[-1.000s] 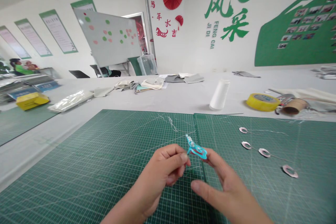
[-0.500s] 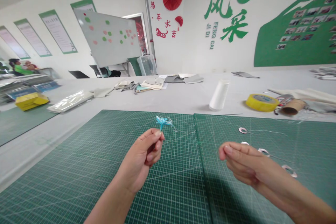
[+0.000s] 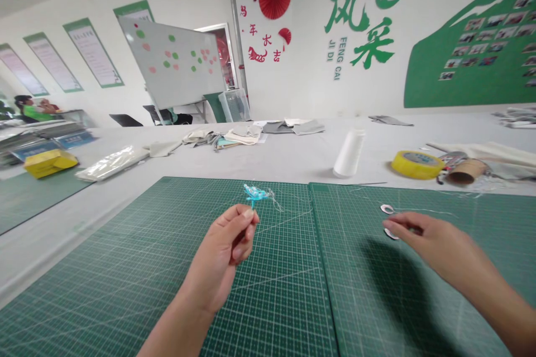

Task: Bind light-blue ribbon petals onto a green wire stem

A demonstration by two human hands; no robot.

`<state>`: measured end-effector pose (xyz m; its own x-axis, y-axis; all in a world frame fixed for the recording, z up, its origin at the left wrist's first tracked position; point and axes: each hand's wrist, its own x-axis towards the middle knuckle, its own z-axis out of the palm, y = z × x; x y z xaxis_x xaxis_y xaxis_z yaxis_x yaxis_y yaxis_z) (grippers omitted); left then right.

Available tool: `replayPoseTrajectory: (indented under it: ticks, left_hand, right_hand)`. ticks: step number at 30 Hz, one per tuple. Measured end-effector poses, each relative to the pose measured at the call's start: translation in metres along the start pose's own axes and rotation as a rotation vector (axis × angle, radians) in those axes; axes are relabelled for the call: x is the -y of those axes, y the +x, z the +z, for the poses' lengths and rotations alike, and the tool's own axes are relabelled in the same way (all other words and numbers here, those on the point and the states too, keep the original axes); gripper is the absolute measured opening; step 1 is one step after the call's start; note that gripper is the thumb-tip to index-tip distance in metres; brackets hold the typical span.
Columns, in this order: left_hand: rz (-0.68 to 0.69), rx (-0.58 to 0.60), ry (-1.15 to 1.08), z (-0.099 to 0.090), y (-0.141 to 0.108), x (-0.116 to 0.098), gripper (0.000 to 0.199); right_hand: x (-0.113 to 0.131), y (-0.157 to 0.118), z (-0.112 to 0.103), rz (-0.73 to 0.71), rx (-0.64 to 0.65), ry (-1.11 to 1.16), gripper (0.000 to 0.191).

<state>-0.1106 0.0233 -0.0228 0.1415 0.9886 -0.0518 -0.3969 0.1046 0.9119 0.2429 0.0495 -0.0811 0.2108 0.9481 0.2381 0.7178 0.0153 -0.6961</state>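
Note:
My left hand (image 3: 221, 254) pinches the thin stem of a small turquoise wire flower (image 3: 255, 194) between thumb and fingers, holding it up over the green cutting mat (image 3: 125, 284). My right hand (image 3: 431, 240) hovers at the right, holding nothing I can see, with its fingertips beside small pale wire-formed rings (image 3: 387, 209). A thin thread trails from the upper ring. A second ring (image 3: 391, 234) shows just under my fingertips. The hand and its shadow hide the area where other rings lay.
A white thread cone (image 3: 349, 153), a yellow tape roll (image 3: 417, 164) and a cardboard tube (image 3: 465, 171) stand beyond the mats. Fabric pieces (image 3: 221, 136), a plastic bag (image 3: 112, 163) and a yellow box (image 3: 50, 163) lie on the grey table. A person (image 3: 31, 110) sits far left.
My hands have moved apart. The flower is now held by my left hand alone, higher and further left. My right hand has let go and moved right over the rings.

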Motion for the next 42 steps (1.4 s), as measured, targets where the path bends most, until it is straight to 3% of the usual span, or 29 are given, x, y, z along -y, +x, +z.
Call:
replayPoseTrajectory:
  ticks: [1, 3, 7, 10, 12, 15, 18, 25, 32, 42]
  left_hand:
    - [-0.014, 0.011, 0.021, 0.003, -0.001, 0.002, 0.017]
    - [-0.055, 0.036, 0.054, 0.009, -0.004, 0.008, 0.018]
    - [-0.131, 0.082, 0.098, 0.022, -0.009, 0.018, 0.019]
    - [-0.175, 0.115, 0.113, 0.029, -0.012, 0.022, 0.019]
    - [-0.193, 0.139, 0.116, 0.031, -0.013, 0.023, 0.02]
    - [-0.181, 0.13, 0.081, 0.028, -0.012, 0.021, 0.019]
    - [-0.17, 0.096, 0.001, 0.022, -0.009, 0.019, 0.018]
    - [-0.15, 0.151, -0.178, 0.019, -0.009, 0.015, 0.019]
    - [-0.13, 0.102, -0.215, 0.019, -0.005, 0.013, 0.016]
    - [-0.087, 0.087, -0.174, 0.017, -0.005, 0.013, 0.015]
  right_hand:
    - [0.01, -0.003, 0.004, -0.109, -0.079, -0.087, 0.032]
    - [0.039, -0.016, 0.013, -0.273, -0.119, -0.112, 0.042]
    - [0.101, -0.054, 0.036, -0.314, 0.153, 0.193, 0.037]
    - [0.124, -0.077, 0.054, -0.233, 0.36, 0.492, 0.047]
    - [0.127, -0.084, 0.064, -0.148, 0.483, 0.695, 0.046]
    - [0.124, -0.086, 0.069, 0.091, 0.585, 0.954, 0.027]
    - [0.123, -0.083, 0.066, 0.262, 0.546, 1.083, 0.031]
    - [0.12, -0.077, 0.061, 0.394, 0.553, 1.138, 0.029]
    - [0.117, -0.071, 0.058, 0.398, 0.447, 1.101, 0.031]
    - [0.116, -0.073, 0.05, 0.309, 0.405, 1.014, 0.03]
